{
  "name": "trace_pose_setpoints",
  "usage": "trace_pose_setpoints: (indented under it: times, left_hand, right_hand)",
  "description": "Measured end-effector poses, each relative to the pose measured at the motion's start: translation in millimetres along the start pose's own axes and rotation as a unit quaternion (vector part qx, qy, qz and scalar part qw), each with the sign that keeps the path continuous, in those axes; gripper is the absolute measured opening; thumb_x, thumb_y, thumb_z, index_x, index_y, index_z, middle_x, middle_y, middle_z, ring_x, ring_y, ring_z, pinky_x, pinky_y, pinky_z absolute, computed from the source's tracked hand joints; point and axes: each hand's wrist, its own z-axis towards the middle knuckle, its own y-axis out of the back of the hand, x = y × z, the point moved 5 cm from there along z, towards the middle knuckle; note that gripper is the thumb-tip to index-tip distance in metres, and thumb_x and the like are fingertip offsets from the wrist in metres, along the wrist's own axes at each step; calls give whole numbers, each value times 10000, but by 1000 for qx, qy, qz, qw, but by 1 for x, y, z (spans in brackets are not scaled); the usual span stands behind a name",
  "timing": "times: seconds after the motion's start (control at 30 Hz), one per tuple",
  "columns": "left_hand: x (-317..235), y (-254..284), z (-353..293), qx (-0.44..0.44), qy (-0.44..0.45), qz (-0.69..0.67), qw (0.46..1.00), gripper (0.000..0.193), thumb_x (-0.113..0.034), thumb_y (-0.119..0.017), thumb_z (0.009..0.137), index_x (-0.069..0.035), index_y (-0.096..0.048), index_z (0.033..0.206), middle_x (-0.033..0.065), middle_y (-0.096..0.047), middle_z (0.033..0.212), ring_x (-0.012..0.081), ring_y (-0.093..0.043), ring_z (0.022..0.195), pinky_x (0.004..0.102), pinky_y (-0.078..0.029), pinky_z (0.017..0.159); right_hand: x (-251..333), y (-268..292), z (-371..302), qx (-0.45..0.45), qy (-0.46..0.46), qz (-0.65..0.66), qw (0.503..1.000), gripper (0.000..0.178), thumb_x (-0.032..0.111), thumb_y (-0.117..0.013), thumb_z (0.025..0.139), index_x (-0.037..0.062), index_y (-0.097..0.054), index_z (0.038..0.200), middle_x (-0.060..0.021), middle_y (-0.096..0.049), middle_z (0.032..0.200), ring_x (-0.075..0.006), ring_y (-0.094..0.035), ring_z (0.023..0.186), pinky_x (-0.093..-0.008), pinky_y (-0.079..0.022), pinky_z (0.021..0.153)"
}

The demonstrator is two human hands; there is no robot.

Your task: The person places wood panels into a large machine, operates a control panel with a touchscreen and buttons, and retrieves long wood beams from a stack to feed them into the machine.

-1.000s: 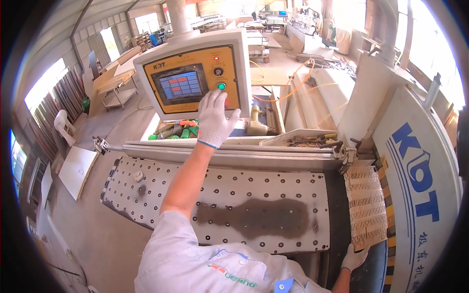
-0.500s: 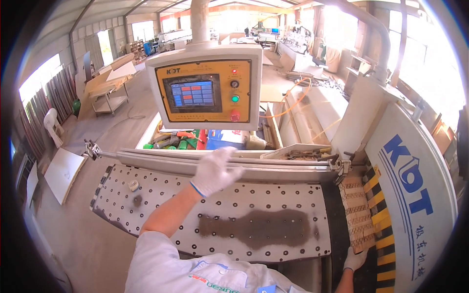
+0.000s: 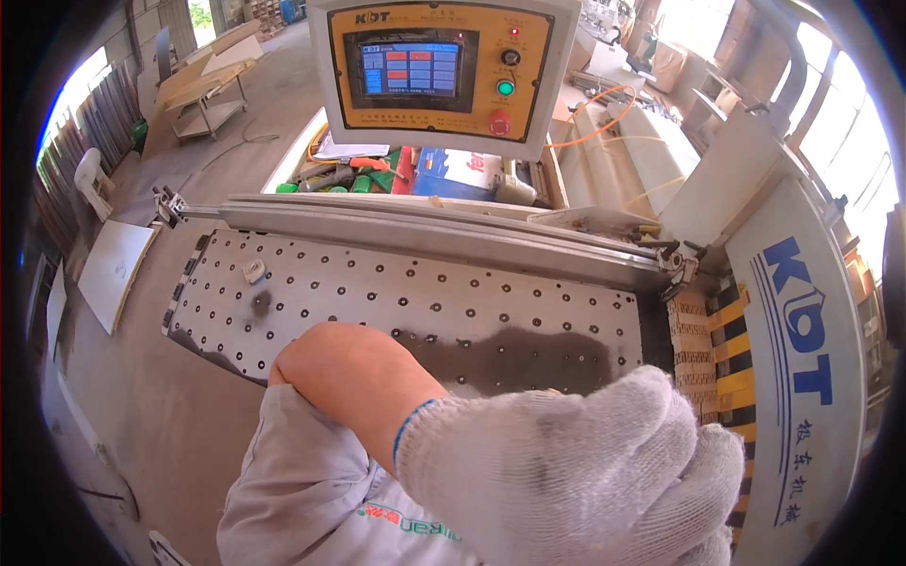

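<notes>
- The person's left hand (image 3: 576, 472), in a pale knitted glove with a blue edge at the wrist, filled the lower right of the view, back of the hand toward the camera.
- Its fingers (image 3: 684, 472) were bent and pointed to the right; the palm side was hidden, so I could not tell whether they gripped anything.
- The right hand was out of sight, and its grip could not be told.
- The tan wooden board (image 3: 691, 349), crossed by bands of small dark marks, lay at the right, beyond the left fingers in the view, with its near end covered by the glove. Whether the glove touched it was unclear.
- A yellow-and-black striped strip (image 3: 731, 347) ran just beside the board on its right, and the machine's white housing (image 3: 835, 462) rose past that.
- Left of the board stretched a white table (image 3: 330, 294) dotted with dark round pads; a brown patch (image 3: 528, 351) marked its surface, and a small white object (image 3: 254, 272) sat near its far left corner.
- A metal rail (image 3: 434, 238) ran along the table's far side, with a clamp (image 3: 678, 266) near its right end.
- Above hung a control box (image 3: 486, 102) with a lit screen (image 3: 412, 72), a green button (image 3: 506, 89) and a red knob (image 3: 499, 123).
- Behind the rail, a blue box (image 3: 439, 172) lay among tools.
</notes>
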Motion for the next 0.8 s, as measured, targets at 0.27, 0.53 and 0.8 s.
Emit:
trace_pose_setpoints:
  times: [0.27, 0.53, 0.8]
  left_hand:
    - [13, -6, -77, -42, 49, -142, 988, 391, -348, -775, 643, -117, -754, 958, 121, -762, 1008, 238, -737, 809, 377, -598, 687]
    - [64, 7, -425, 415, 466, 93, 776, 707, -439, -891, 929, 4, -649, 1424, 272, -605, 1558, 499, -538, 1517, 579, -436, 1299]
    - [54, 69, -519, 401, 573, 241, 673, 735, -476, -843, 943, 28, -684, 1454, 275, -565, 1628, 496, -446, 1581, 635, -310, 1370]
  right_hand:
    - [-14, -9, -1, 14, -14, -15, 1000, 950, 223, -905, 891, 31, -494, 1725, -266, -642, 1640, -433, -628, 1492, -481, -490, 1247]
    - [-11, -9, 5, -52, 60, -213, 974, 932, 401, -917, 923, -42, -546, 1654, -301, -650, 1609, -465, -612, 1504, -524, -480, 1273]
    - [93, -2, 6, 224, 46, -289, 930, 741, 443, -812, 1004, -22, -639, 1554, -304, -631, 1606, -510, -606, 1454, -559, -482, 1240]
